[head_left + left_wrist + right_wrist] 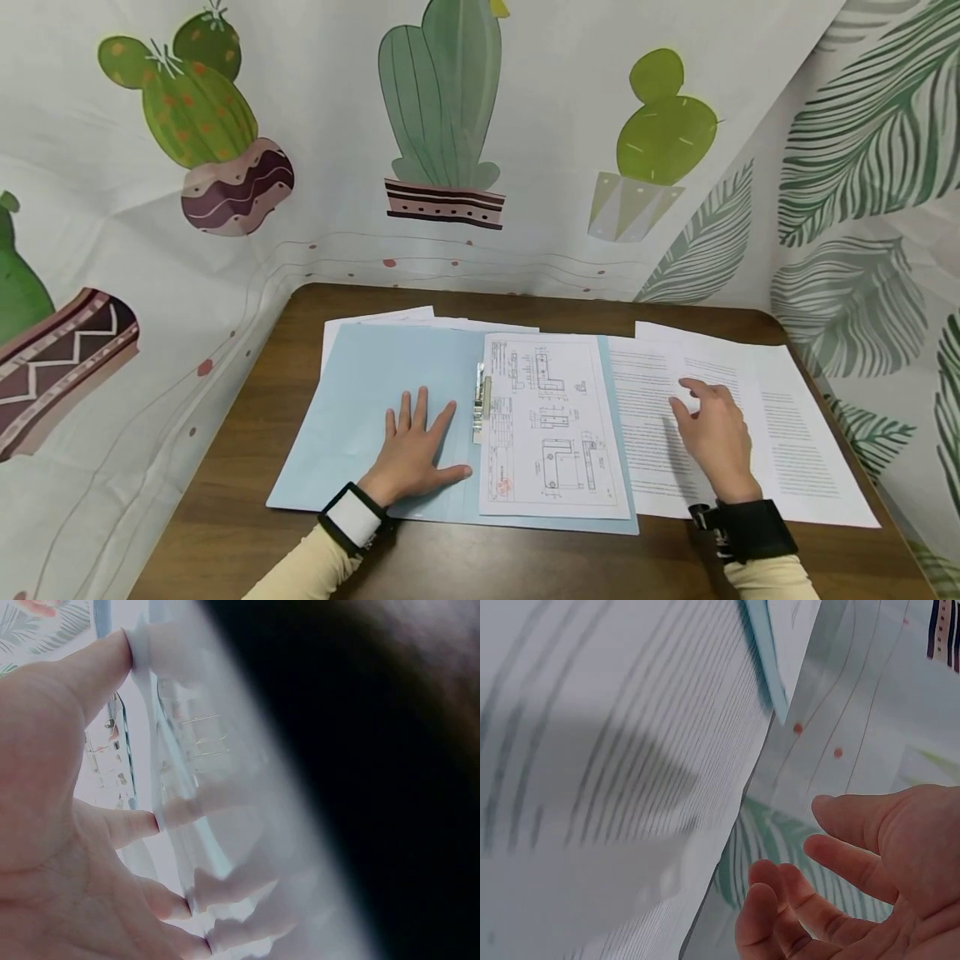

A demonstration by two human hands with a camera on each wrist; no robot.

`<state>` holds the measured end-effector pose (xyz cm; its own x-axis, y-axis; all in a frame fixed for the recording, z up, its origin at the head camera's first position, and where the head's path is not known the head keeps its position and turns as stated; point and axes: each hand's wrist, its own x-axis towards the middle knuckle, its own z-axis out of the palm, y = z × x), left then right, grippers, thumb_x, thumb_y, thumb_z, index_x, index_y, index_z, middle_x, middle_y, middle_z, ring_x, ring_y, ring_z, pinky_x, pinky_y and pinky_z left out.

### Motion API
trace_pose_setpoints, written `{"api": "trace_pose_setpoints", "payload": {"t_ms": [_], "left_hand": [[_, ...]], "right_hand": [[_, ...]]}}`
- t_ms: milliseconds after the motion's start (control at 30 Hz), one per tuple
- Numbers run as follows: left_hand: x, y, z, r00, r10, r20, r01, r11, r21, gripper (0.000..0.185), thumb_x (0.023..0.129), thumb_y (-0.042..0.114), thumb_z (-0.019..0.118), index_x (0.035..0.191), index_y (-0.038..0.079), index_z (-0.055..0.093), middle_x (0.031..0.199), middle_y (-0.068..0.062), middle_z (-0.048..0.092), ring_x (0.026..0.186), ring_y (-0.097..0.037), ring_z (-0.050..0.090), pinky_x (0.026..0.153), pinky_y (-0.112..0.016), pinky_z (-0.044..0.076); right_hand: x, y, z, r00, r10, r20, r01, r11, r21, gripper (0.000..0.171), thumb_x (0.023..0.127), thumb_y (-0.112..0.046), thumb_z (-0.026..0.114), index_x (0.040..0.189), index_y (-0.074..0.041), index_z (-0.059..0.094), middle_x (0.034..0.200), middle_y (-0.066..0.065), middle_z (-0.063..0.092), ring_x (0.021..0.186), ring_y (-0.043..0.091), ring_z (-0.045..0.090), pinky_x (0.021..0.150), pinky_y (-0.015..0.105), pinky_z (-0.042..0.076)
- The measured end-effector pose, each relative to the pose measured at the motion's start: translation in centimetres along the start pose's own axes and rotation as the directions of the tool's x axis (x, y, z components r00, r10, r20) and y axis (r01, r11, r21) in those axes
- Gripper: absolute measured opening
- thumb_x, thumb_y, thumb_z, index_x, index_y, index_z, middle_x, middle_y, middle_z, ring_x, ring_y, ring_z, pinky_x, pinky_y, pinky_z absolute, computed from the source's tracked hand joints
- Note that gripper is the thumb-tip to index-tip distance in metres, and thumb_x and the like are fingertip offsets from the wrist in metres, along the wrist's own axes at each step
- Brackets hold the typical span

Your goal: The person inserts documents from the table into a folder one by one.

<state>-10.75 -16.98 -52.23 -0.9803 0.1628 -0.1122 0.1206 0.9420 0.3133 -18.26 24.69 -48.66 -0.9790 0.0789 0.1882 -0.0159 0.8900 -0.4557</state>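
- Left hand (pixel 415 450), low centre of frame, lies flat with fingers spread on the open blue folder (pixel 360 400).
- Right hand (pixel 716 433), fingers loosely apart, hovers over text sheets (pixel 795 433) at right on the bench (pixel 225 533).
- Drawing sheet (pixel 551 425) sits clipped in the folder.

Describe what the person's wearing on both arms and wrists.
Both arms wear cream long sleeves. The left wrist carries a black strap with a white rectangular panel; the right wrist carries a wider all-black band with a small buckle-like part on its left side. Left hand and right hand are bare, no gloves or rings visible.
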Motion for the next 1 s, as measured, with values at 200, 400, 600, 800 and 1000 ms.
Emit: {"api": "trace_pose_setpoints", "payload": {"t_ms": [200,400,600,800,1000], "left_hand": [[0.1,0.0,0.1,1.0,-0.005,0.004,0.005,1.0,0.001,0.102,0.079,0.068,0.077,0.157,0.012,0.043,0.165,-0.033,0.015,0.149,-0.06,0.007,0.113,-0.076,0.011],[0.1,-0.1,0.2,1.0,-0.009,0.011,0.009,1.0,-0.001,0.102,0.079,0.068,0.076,0.158,0.013,0.043,0.165,-0.033,0.014,0.15,-0.059,0.006,0.113,-0.076,0.011],[0.1,0.0,0.1,1.0,-0.005,0.009,0.005,1.0,-0.006,0.101,0.079,0.067,0.077,0.157,0.012,0.043,0.165,-0.034,0.014,0.15,-0.059,0.006,0.113,-0.076,0.011],[0.2,0.0,0.2,1.0,0.005,0.012,-0.005,1.0,0.0,0.101,0.08,0.068,0.076,0.158,0.012,0.042,0.165,-0.034,0.013,0.15,-0.059,0.006,0.113,-0.076,0.011],[0.3,-0.3,0.3,1.0,0.004,0.012,-0.004,1.0,0.015,0.102,0.08,0.069,0.075,0.158,0.012,0.042,0.165,-0.034,0.013,0.15,-0.059,0.006,0.113,-0.076,0.012]], "right_hand": [[-0.1,1.8,-0.8,0.998,0.058,0.018,-0.058,0.998,-0.014,0.042,0.096,-0.013,0.071,0.133,0.005,0.062,0.122,0.035,0.054,0.09,0.047,0.066,0.055,0.046,0.05],[-0.5,3.4,-1.6,0.997,0.078,0.012,-0.078,0.997,-0.029,0.042,0.095,-0.012,0.071,0.132,0.006,0.062,0.121,0.035,0.054,0.09,0.048,0.065,0.056,0.045,0.048],[-0.8,5.6,-2.2,0.998,0.038,-0.046,-0.04,0.998,-0.045,0.039,0.093,-0.009,0.073,0.126,0.009,0.064,0.116,0.037,0.055,0.088,0.05,0.065,0.056,0.049,0.049],[-0.9,7.4,-3.0,0.995,0.078,-0.055,-0.082,0.994,-0.074,0.038,0.093,-0.008,0.071,0.126,0.009,0.062,0.118,0.038,0.053,0.096,0.053,0.062,0.063,0.058,0.048],[-0.8,9.2,-3.6,0.988,0.15,-0.038,-0.153,0.983,-0.103,0.039,0.095,-0.009,0.069,0.129,0.008,0.06,0.126,0.041,0.049,0.11,0.059,0.053,0.075,0.067,0.046]]}}
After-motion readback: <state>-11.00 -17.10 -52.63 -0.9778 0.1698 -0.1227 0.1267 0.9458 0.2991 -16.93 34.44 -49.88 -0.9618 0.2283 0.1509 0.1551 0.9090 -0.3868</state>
